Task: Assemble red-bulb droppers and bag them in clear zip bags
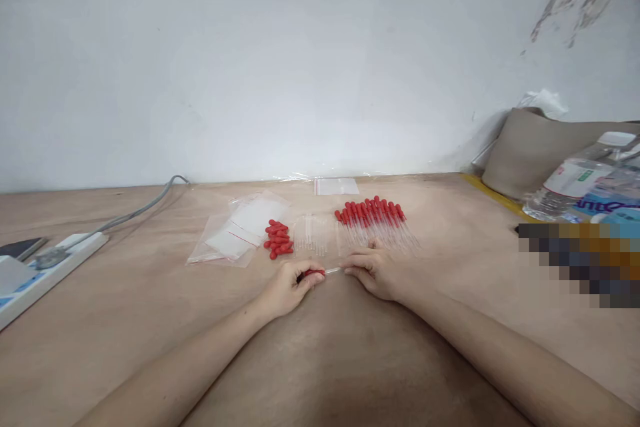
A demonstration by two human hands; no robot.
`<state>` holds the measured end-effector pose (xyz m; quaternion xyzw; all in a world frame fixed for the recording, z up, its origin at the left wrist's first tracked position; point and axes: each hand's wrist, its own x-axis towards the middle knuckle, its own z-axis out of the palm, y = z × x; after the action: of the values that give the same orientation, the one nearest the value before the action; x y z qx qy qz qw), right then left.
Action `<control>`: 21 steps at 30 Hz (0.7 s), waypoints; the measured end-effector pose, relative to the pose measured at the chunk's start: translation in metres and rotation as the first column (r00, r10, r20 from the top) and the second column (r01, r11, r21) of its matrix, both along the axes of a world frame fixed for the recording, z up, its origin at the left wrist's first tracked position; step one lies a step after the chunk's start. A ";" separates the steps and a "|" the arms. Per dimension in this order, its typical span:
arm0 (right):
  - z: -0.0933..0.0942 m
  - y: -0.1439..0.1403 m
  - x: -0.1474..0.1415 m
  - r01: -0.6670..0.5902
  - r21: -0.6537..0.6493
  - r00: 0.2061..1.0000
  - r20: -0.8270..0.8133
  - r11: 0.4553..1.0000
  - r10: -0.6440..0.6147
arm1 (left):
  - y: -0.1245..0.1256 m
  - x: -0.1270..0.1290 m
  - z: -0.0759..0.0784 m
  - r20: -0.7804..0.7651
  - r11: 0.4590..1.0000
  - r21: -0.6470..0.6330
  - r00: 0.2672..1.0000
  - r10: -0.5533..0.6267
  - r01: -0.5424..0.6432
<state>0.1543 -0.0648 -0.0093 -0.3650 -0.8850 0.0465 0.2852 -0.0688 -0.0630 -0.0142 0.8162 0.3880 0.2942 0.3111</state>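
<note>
My left hand (297, 283) is closed around a red rubber dropper bulb (315, 272). A clear dropper tube (332, 271) runs from the bulb's mouth to my right hand (373, 270), whose fingers pinch its other end. How deep the tube sits in the bulb I cannot tell. Just beyond my left hand lies a small pile of loose red bulbs (278, 240). Several bare clear tubes (311, 235) lie to the right of that pile. Past my right hand, droppers with red bulbs on them (375, 212) lie side by side in a row.
Clear zip bags (240, 230) overlap on the left, and another zip bag (337, 186) lies near the wall. A white power strip (55, 273) with a grey cable (150, 207) is at far left. Plastic bottles (575, 177) and a brown roll (515, 150) stand at right.
</note>
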 end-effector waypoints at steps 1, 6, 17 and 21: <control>0.000 0.000 0.000 0.011 0.034 1.000 0.014 0.999 -0.011 | -0.001 0.000 0.001 -0.021 1.000 0.019 1.000 0.011 -0.011; -0.002 -0.003 -0.005 0.037 0.115 0.997 0.062 0.993 -0.044 | -0.003 0.001 0.003 -0.078 0.993 0.106 0.995 0.062 -0.053; 0.003 -0.008 -0.018 0.057 -0.088 0.992 0.113 0.995 -0.047 | -0.004 0.000 -0.001 -0.107 0.963 0.267 0.994 -0.017 0.046; 0.007 -0.008 -0.021 0.108 -0.148 0.986 0.144 0.983 -0.087 | 0.001 -0.001 0.002 -0.133 0.946 0.312 0.990 -0.047 0.087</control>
<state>0.1334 -0.0728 -0.0026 -0.4314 -0.8773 0.0761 0.1963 -0.0693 -0.0617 -0.0122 0.8849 0.3262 0.2907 0.1613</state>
